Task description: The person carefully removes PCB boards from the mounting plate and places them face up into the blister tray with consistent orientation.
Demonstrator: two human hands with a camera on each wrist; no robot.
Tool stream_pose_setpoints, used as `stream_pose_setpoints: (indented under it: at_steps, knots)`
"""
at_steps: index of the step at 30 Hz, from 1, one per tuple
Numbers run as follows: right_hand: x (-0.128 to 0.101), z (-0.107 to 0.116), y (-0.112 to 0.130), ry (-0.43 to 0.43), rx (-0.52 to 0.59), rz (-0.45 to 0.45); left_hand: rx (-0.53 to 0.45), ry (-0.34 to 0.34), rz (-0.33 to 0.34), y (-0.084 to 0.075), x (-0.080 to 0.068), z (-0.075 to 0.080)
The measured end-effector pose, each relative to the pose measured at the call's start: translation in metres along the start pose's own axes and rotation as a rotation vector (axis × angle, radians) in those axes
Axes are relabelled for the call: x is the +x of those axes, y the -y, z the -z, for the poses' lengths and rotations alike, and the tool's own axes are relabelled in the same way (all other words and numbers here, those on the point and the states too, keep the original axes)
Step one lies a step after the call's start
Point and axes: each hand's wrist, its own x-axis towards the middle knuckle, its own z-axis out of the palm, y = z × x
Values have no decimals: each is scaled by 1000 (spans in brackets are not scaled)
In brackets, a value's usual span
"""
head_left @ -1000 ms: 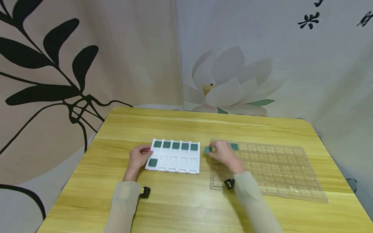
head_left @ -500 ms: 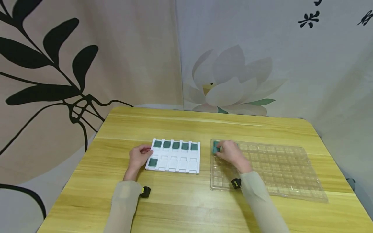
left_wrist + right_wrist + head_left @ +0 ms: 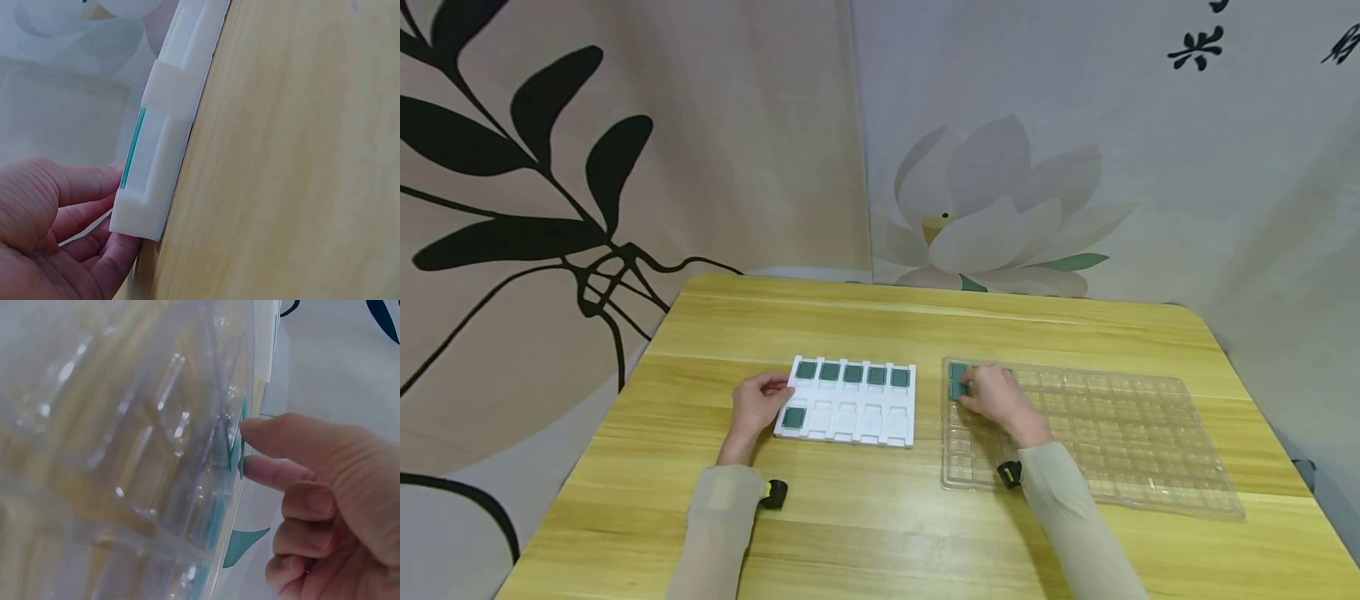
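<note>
My left hand (image 3: 758,408) grips the left end of a white plastic tray (image 3: 857,421), thumb on the upper side and fingers beneath, as the left wrist view shows. Green square chips (image 3: 852,376) fill its back row, and one more green chip (image 3: 793,417) sits in the front row's leftmost pocket. Over the left part of a clear plastic tray (image 3: 1120,433), my right hand (image 3: 1000,402) pinches a thin green chip (image 3: 242,450) between thumb and index finger. Other green chips (image 3: 215,522) lie in the clear tray's pockets; the hand partly hides them in the head view.
Both trays lie side by side on a wooden table (image 3: 850,533), a narrow gap between them. The clear tray has many pockets and reaches toward the table's right side. Behind the table's back edge hangs a printed curtain (image 3: 760,167).
My right hand has moved right with the green chip, from the gap between the trays to the clear tray's left column, then slightly toward me. The left hand and white tray have stayed put.
</note>
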Motion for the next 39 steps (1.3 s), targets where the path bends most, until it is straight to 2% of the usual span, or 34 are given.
stream_pose_setpoints:
  at_steps: [13,25,29,39]
  knots:
    - [1,0,1,4,-30,-5,6,-9,-2,2,2,-1]
    - [-2,1,2,-16,7,-10,7,4,7,1,1,0]
    - [-1,2,8,4,46,-32,11,3,4,1,1,0]
    - [7,-7,34,-8,123,23,14,-10,-3,0,1,0]
